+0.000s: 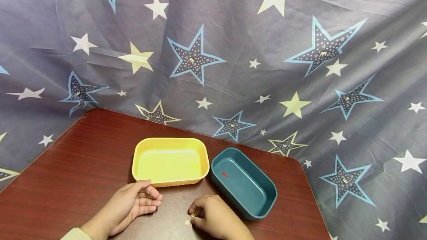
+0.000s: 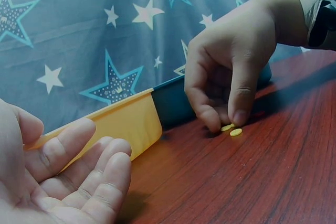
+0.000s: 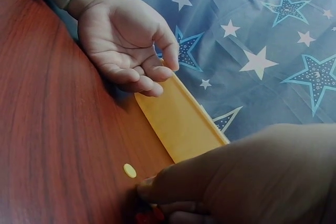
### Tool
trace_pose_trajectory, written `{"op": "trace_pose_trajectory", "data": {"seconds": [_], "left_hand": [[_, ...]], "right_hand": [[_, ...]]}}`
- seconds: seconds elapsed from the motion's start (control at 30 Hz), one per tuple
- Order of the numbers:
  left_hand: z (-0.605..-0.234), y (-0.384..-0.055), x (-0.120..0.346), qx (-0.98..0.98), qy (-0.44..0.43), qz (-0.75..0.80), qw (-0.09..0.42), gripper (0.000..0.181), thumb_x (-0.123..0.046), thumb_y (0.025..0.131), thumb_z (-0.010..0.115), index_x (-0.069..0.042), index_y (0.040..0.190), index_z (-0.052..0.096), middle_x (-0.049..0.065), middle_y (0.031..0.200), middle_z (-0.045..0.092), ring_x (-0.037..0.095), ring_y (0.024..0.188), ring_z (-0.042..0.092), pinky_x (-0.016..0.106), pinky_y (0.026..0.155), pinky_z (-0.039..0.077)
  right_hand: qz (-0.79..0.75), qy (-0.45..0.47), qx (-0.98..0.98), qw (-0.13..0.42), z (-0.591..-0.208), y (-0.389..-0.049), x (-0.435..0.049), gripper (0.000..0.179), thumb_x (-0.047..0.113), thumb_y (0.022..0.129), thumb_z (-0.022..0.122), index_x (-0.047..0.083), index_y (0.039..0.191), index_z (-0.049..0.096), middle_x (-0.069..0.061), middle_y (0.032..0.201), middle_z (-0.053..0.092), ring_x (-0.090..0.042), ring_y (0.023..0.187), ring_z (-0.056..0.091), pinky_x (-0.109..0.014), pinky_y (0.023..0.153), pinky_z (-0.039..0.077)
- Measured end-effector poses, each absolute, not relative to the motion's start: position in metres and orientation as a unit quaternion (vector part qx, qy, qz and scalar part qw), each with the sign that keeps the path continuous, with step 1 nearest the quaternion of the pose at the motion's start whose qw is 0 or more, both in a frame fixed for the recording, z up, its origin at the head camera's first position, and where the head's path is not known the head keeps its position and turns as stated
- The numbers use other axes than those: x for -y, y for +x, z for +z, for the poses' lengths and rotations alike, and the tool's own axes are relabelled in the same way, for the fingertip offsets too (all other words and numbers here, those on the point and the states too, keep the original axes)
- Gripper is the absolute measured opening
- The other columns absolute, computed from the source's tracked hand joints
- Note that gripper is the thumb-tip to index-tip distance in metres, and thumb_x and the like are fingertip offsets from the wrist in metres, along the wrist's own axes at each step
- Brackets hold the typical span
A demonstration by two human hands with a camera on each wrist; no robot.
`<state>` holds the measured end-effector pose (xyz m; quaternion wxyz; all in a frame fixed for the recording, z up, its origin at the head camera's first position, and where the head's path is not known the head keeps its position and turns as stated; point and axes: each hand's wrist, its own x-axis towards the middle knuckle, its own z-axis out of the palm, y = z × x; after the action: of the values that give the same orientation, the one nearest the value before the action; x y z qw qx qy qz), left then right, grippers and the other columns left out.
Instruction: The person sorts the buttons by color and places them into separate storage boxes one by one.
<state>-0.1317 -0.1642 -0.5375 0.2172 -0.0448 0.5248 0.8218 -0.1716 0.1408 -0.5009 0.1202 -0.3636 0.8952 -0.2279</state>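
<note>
My right hand [image 1: 217,216] is at the tabletop with curled fingers, its thumb and index fingertips around a small yellow disc [image 1: 192,215]. Another small yellow disc [image 1: 187,222] lies flat just beside those fingertips. The right wrist view shows something small and red [image 3: 149,216] under the right fingers, mostly hidden. Palm turned inward and fingers loosely bent, my left hand [image 1: 133,205] holds nothing at the near left corner of a yellow bin [image 1: 171,185]. Small yellow pieces [image 1: 194,166] lie inside that bin. To its right is a teal bin [image 1: 245,184] with small red pieces [image 1: 225,175] in it.
Both bins stand side by side on a dark red wooden table [image 1: 100,151], the teal one set at an angle. A grey-blue star-patterned curtain [image 1: 227,84] hangs behind the table and along its sides.
</note>
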Motion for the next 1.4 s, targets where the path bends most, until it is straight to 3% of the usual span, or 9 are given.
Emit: {"op": "trace_pose_trajectory", "data": {"seconds": [0.5, 1.07, 1.23, 1.4], "left_hand": [[-0.538, -0.133, 0.165, -0.523, -0.042, 0.823, 0.218, 0.047, -0.046, 0.109, 0.05, -0.002, 0.107, 0.069, 0.014, 0.113, 0.073, 0.028, 0.106, 0.073, 0.042, 0.097, 0.062], [-0.537, -0.132, 0.165, -0.523, -0.038, 0.823, 0.216, 0.047, -0.045, 0.11, 0.048, -0.003, 0.108, 0.069, 0.012, 0.111, 0.073, 0.026, 0.105, 0.073, 0.041, 0.095, 0.063], [-0.537, -0.132, 0.165, -0.516, -0.027, 0.827, 0.22, 0.046, -0.044, 0.111, 0.048, -0.004, 0.107, 0.07, 0.011, 0.11, 0.074, 0.025, 0.106, 0.073, 0.04, 0.096, 0.062], [-0.537, -0.133, 0.165, -0.515, -0.026, 0.828, 0.22, 0.046, -0.044, 0.111, 0.047, -0.005, 0.106, 0.07, 0.011, 0.11, 0.074, 0.026, 0.107, 0.073, 0.041, 0.096, 0.062]], "right_hand": [[-0.214, -0.311, -0.919, 0.116, -0.499, -0.169, -0.144, 0.023, 0.028, 0.084, 0.089, 0.029, 0.075, 0.068, 0.026, 0.064, 0.054, 0.01, 0.062, 0.048, -0.012, 0.06, 0.043], [-0.258, -0.288, -0.91, 0.147, -0.509, -0.173, -0.147, 0.023, 0.026, 0.083, 0.086, 0.031, 0.072, 0.066, 0.027, 0.061, 0.055, 0.008, 0.058, 0.049, -0.014, 0.057, 0.043], [-0.275, -0.276, -0.907, 0.158, -0.505, -0.174, -0.15, 0.024, 0.029, 0.083, 0.09, 0.029, 0.074, 0.067, 0.022, 0.064, 0.059, 0.006, 0.06, 0.051, -0.016, 0.057, 0.045], [-0.254, -0.287, -0.912, 0.148, -0.505, -0.174, -0.15, 0.026, 0.035, 0.084, 0.089, 0.032, 0.069, 0.068, 0.027, 0.06, 0.055, 0.008, 0.059, 0.049, -0.015, 0.056, 0.043]]}}
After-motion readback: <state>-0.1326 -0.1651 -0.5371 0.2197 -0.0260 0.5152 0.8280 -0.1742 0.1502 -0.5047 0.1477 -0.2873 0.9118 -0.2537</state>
